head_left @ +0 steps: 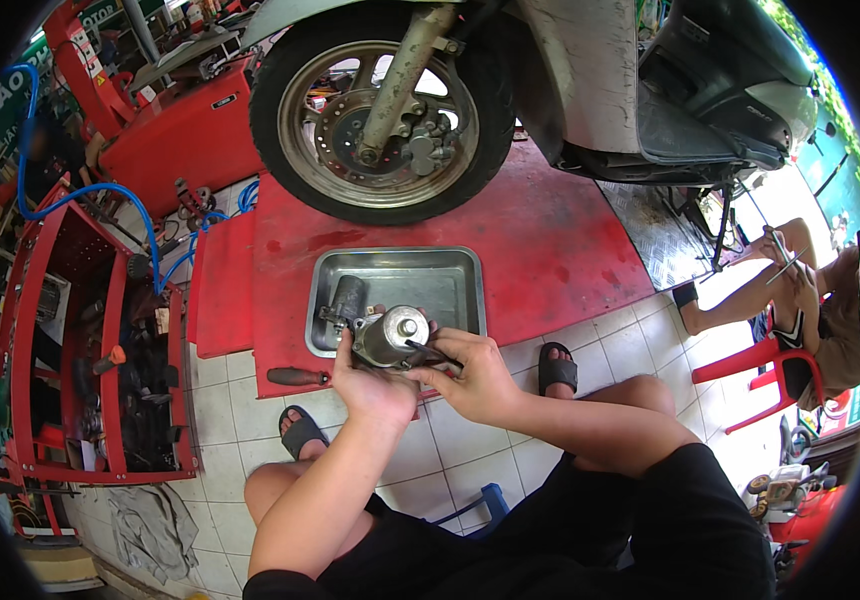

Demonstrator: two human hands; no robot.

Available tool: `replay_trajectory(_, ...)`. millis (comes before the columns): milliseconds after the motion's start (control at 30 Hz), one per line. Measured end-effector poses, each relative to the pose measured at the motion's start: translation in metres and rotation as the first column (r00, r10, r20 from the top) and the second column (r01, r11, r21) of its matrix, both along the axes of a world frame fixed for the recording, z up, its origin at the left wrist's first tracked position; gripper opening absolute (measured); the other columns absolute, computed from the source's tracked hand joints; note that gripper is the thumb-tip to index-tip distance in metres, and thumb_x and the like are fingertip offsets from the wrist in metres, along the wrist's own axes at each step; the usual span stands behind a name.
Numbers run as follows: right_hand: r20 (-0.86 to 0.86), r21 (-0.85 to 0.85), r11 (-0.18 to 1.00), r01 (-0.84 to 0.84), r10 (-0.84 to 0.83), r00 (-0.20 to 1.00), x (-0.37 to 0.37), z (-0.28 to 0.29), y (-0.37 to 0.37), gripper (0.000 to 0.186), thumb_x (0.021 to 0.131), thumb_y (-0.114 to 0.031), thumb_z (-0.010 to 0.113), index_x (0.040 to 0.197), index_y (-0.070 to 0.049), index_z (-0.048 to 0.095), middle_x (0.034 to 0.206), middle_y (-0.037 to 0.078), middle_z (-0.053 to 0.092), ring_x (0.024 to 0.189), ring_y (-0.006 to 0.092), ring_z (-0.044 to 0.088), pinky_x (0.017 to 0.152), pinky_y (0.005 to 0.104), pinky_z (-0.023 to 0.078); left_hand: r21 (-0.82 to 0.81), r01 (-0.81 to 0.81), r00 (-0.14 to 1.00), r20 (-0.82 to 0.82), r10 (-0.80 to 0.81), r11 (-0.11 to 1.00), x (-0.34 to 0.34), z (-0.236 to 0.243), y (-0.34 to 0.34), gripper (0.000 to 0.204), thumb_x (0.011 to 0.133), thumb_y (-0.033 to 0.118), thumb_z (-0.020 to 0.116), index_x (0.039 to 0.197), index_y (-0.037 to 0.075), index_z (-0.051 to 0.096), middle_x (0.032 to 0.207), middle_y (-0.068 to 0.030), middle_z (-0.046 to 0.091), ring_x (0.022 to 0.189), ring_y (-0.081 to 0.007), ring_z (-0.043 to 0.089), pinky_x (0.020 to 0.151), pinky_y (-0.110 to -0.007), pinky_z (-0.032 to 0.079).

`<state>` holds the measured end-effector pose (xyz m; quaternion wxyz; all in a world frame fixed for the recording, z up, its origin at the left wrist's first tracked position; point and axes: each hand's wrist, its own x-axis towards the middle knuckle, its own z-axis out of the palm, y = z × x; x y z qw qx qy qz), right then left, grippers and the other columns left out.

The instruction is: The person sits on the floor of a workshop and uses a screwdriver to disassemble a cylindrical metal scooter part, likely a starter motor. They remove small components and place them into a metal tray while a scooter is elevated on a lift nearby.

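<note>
Fingers of my left hand [380,392] cupped what looked like a starter motor [386,338] from below and the left, thumb up its side; those of my right hand [475,372] met its right side, though I couldn't tell whether they were clamped. It sat between both hands, over the steel tray's [440,283] near edge. I judged this a handling step, calling for a steady left grip while the right worked.

Bright glare at right; metal cylinder [387,340] glinting; edges bowed, corners black.
</note>
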<state>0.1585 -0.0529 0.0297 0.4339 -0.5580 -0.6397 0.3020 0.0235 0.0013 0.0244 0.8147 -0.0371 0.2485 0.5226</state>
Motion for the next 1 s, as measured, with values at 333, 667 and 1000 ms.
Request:
replay_trajectory(333,0.024,0.104,0.994,0.034,-0.037,0.999,-0.005,-0.008,-0.001,0.024,0.082,-0.014,0.078,0.094,0.005,0.069,0.092,0.015,0.062,0.078,0.0338,0.064,0.067,0.0397,0.052,-0.001,-0.026,1.000,0.010,0.026,1.000,-0.002,-0.011,0.000,0.055,0.104,0.042,0.026,0.133,0.001,0.050,0.133,-0.0226,0.056,0.122,-0.0442,0.054,0.108,-0.054,0.042)
replay_trajectory(667,0.103,0.153,0.988,0.012,-0.028,0.994,-0.007,-0.013,-0.004,0.023,0.084,-0.006,0.074,0.103,0.004,0.066,0.099,0.015,0.060,0.085,0.0327,0.064,0.071,0.0373,0.053,0.003,-0.018,1.000,0.010,0.018,1.000,-0.003,-0.013,0.000,0.058,0.104,0.042,0.026,0.137,0.000,0.047,0.135,-0.0236,0.055,0.123,-0.0433,0.054,0.109,-0.052,0.042)
replay_trajectory(1000,0.220,0.154,0.988,-0.023,-0.011,0.976,-0.007,-0.014,-0.007,0.028,0.083,-0.012,0.076,0.106,0.000,0.067,0.105,0.014,0.061,0.087,0.0348,0.066,0.070,0.0396,0.054,-0.004,0.042,0.999,0.014,-0.042,0.999,-0.003,-0.006,-0.003,0.055,0.103,0.042,0.028,0.131,0.002,0.053,0.132,-0.0216,0.059,0.123,-0.0398,0.056,0.110,-0.051,0.040)
